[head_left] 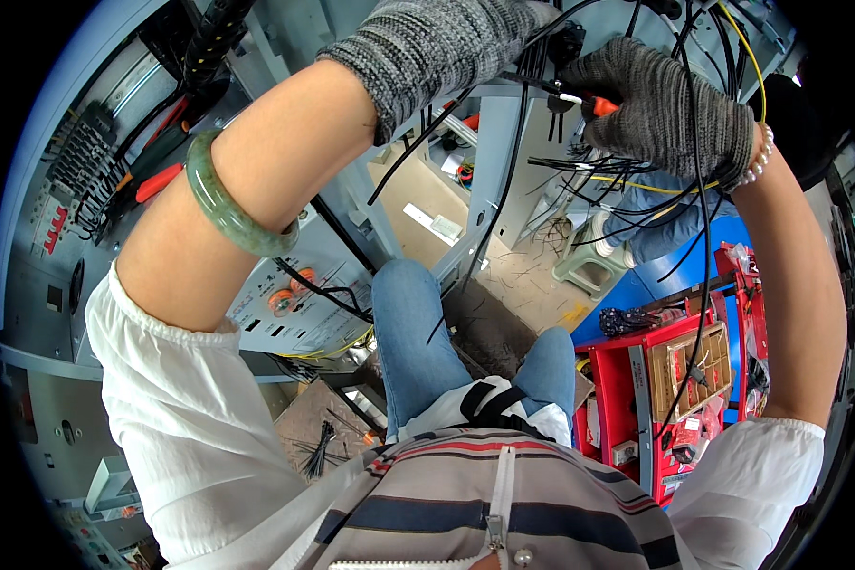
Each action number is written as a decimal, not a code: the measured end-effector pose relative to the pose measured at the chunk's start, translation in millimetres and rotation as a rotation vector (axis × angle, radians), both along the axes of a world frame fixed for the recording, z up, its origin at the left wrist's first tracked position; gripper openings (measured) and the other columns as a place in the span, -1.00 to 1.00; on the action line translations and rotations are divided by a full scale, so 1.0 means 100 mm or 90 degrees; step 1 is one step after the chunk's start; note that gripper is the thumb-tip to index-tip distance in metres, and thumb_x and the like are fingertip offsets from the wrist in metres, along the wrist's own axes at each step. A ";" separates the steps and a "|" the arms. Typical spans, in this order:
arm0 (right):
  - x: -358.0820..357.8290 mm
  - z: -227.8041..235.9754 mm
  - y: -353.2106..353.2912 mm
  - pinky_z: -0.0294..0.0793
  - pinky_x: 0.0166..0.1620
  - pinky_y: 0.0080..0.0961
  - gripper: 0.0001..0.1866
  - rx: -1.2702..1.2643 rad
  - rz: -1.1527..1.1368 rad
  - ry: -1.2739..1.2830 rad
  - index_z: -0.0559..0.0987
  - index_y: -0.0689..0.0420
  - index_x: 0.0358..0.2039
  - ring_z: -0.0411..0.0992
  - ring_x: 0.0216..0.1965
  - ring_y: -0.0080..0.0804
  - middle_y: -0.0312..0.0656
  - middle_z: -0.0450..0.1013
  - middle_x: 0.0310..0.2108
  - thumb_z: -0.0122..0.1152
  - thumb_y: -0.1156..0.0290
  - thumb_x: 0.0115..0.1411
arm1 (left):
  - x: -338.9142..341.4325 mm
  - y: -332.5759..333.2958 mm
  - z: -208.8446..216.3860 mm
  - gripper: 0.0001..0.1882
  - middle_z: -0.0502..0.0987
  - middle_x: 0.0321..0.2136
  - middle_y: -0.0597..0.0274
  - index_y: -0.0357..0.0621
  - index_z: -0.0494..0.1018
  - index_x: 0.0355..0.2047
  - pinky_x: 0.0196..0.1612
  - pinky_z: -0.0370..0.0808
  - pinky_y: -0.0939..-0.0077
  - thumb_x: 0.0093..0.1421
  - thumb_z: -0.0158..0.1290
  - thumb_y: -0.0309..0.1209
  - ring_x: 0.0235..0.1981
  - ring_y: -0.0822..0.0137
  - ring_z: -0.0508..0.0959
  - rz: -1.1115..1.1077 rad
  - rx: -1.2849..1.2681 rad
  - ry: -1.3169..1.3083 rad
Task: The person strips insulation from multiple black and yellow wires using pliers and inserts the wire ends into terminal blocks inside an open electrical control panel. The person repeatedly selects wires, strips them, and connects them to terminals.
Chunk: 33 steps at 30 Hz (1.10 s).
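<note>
Both hands wear grey knitted gloves and are raised among black cables. My right hand (674,109) is closed around a tool with an orange-red handle (603,106); a narrow dark piece with a white section extends from it toward the left hand, and I cannot make out its kind. My left hand (432,57) reaches in at the top edge beside a bundle of black cables (534,52). Its fingers are mostly hidden. One long black cable (698,209) hangs down in front of the right glove. Loose wire ends (617,176) spread below that hand.
Grey metal cabinet parts frame the left, with a panel (304,294) bearing orange round parts. At right, a red rack (641,399) holds a cardboard tray (698,366). Another person's jeans-clad leg (655,223) is near a pale green stool (589,271). Wire scraps lie on the floor (532,280).
</note>
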State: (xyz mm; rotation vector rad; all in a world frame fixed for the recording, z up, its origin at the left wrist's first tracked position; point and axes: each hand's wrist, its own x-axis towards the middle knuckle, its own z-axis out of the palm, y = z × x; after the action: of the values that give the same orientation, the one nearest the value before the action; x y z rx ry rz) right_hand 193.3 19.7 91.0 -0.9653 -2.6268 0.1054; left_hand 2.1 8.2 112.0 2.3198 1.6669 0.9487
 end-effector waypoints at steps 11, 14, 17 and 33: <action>0.17 -0.14 -0.16 0.45 -0.42 -0.37 -0.71 -0.002 -0.004 -0.087 0.53 0.18 -0.30 0.43 -0.54 -0.25 -0.11 0.41 -0.60 0.14 0.40 -0.09 | -0.18 0.06 -0.06 -0.58 0.52 -0.23 -0.09 -0.16 0.49 -0.18 -0.02 0.39 0.40 0.10 0.05 -0.09 -0.15 0.13 0.52 -0.043 0.081 0.005; 0.35 -0.40 -0.32 0.42 -0.34 -0.43 -0.51 -0.195 -0.035 -0.029 0.45 0.19 -0.11 0.40 -0.47 -0.30 -0.14 0.37 -0.54 0.12 0.45 -0.17 | -0.20 -0.06 -0.05 -0.64 0.53 -0.57 0.25 -0.14 0.50 -0.24 -0.64 0.42 0.63 0.15 0.02 -0.11 -0.76 0.51 0.41 -0.044 -0.112 -0.146; 0.75 -1.15 -0.53 0.41 -0.29 -0.50 -0.45 -0.347 -0.078 0.055 0.42 0.13 -0.01 0.39 -0.44 -0.40 -0.20 0.40 -0.49 0.19 0.36 -0.10 | -0.14 -0.10 -0.04 -0.70 0.55 -0.53 0.31 -0.17 0.51 -0.27 -0.64 0.42 0.72 0.18 -0.01 -0.19 -0.65 0.57 0.47 -0.058 -0.101 -0.196; 1.44 -4.88 -2.31 0.48 -0.26 -0.23 -0.45 -0.971 -0.581 0.927 0.28 0.19 0.00 0.45 -0.36 -0.14 -0.03 0.43 -0.35 0.21 0.50 -0.04 | -0.26 -0.24 -0.13 -0.71 0.53 -0.43 0.18 -0.31 0.41 -0.20 -0.49 0.44 0.69 0.20 -0.04 -0.32 -0.49 0.47 0.51 -0.123 -0.094 -0.342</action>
State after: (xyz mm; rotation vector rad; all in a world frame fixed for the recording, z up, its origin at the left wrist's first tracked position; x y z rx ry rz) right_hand 336.8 -211.4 -397.4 -1.3974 -0.3393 1.7859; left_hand -24.1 -15.7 99.1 1.8637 1.2260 1.2193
